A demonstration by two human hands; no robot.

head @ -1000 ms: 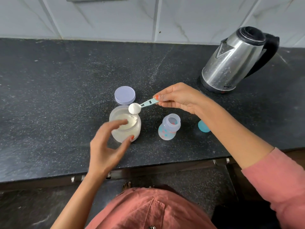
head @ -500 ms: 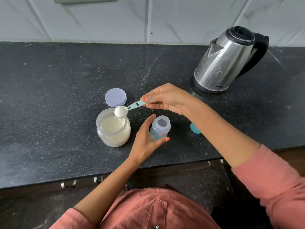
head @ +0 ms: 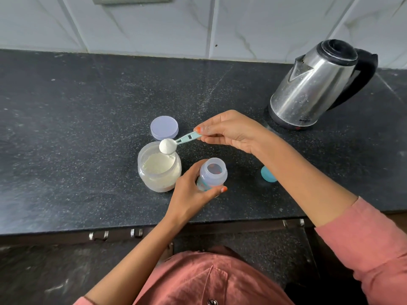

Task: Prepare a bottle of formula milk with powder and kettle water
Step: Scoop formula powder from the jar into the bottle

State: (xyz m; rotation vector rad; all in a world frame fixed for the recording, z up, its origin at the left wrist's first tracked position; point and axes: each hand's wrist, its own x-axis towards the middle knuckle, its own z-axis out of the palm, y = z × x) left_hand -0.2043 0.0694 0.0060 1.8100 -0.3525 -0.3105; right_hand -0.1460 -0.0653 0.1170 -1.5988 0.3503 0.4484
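While the right hand (head: 229, 133) pinches the teal scoop (head: 180, 140) by its handle end, its heaped powder poised over the open powder jar (head: 158, 170), the left hand (head: 189, 194) curls round the open bottle (head: 212, 172) just beside the jar. Done well, the scoop travels level across the short gap and tips only once its bowl sits squarely over the narrow mouth, with the bottle held upright. Any jolt risks spilling powder on the counter (head: 88, 128); the kettle (head: 315, 84) waits well apart.
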